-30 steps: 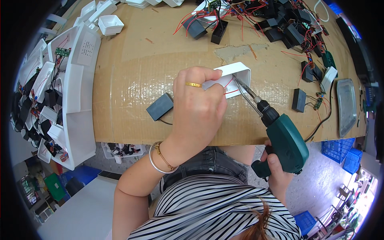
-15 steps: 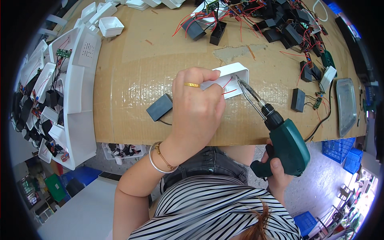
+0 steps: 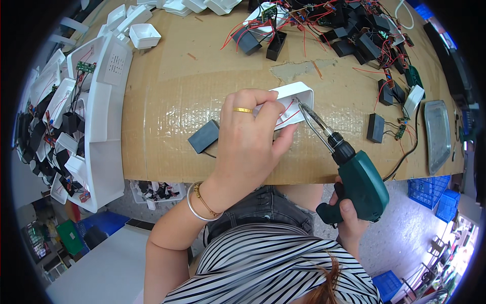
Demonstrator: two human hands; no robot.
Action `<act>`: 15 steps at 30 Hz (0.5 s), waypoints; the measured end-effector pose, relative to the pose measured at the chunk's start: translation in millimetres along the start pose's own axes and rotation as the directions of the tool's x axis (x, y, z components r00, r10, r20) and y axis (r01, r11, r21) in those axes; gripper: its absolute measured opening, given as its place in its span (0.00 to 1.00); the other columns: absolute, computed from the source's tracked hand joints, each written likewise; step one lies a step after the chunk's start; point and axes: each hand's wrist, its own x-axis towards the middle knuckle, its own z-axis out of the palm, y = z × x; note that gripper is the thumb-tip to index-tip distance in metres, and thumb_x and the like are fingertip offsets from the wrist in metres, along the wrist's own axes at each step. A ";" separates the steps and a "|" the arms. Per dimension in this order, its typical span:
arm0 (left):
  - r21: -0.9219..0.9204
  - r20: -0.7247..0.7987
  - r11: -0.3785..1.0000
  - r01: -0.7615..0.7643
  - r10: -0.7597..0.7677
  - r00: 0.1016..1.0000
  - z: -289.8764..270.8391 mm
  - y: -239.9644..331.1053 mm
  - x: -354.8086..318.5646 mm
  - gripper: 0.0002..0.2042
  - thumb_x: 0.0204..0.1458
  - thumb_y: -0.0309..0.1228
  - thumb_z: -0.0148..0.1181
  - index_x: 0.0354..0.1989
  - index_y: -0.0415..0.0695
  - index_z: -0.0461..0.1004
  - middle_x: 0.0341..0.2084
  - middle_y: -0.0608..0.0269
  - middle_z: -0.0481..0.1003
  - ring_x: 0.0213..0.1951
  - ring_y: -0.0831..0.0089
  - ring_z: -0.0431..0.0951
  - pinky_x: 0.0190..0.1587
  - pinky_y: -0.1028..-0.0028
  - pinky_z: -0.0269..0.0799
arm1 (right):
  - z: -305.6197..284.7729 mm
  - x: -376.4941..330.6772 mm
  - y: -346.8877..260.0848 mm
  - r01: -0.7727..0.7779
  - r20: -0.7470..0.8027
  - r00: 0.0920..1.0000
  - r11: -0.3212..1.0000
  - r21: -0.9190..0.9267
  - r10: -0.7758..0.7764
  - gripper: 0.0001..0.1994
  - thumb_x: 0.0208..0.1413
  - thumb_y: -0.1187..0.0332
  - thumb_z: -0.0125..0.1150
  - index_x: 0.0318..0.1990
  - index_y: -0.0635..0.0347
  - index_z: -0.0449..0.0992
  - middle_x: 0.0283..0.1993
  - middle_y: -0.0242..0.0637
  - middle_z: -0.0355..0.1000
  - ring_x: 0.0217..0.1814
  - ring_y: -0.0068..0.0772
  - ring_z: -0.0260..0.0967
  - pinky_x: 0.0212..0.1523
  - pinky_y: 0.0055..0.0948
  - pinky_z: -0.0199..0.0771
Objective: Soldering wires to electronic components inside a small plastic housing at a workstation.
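My left hand is closed on a small white plastic case, tilted with its hollow side toward me. Thin red wires run inside the case near the fingers. A green soldering gun with a solder-feed tube is gripped by its handle in my right hand. Its tip reaches into the case and meets the inner wall close to a red wire's end; whether it touches the wire is too small to tell. Left of my left hand lies a black box with a black cable, partly hidden by the hand.
A white bin of cases and wired parts stands at the left. White cases lie at the back left. Black boxes with red wires heap up at the back right. A grey tray sits by the right edge, near the gun's cord.
My left thumb has come forward along the case's near side. The soldering gun has shifted slightly left, its tip staying in the case. The whole view has moved a little.
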 end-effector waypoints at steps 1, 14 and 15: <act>-0.010 0.007 1.000 -0.003 0.003 1.000 -0.1 0.1 -0.3 0.11 0.32 0.25 0.66 0.27 0.41 0.72 0.36 0.56 0.67 0.38 0.63 0.67 0.39 0.69 0.63 | -0.6 -0.4 0.0 0.002 -0.001 1.000 1.000 0.002 -0.002 0.30 0.41 0.57 0.63 0.49 0.70 0.65 0.40 0.43 0.69 0.27 0.25 0.65 0.27 0.22 0.65; 0.084 0.000 0.996 0.019 -0.019 1.000 4.4 4.1 5.3 0.04 0.36 0.22 0.59 0.22 0.38 0.69 0.32 0.59 0.67 0.33 0.62 0.65 0.35 0.67 0.62 | 2.0 -0.4 -2.0 -0.007 -0.005 1.000 1.000 -0.014 0.007 0.30 0.41 0.57 0.63 0.49 0.69 0.65 0.41 0.42 0.69 0.27 0.25 0.65 0.27 0.22 0.66; 0.085 0.001 0.996 0.020 -0.020 1.000 5.4 3.9 6.6 0.04 0.36 0.22 0.59 0.22 0.38 0.69 0.32 0.59 0.67 0.33 0.62 0.65 0.35 0.67 0.62 | 2.5 -0.5 -2.8 -0.005 -0.005 1.000 1.000 -0.016 0.005 0.30 0.41 0.57 0.63 0.49 0.69 0.66 0.41 0.42 0.69 0.27 0.25 0.65 0.27 0.22 0.66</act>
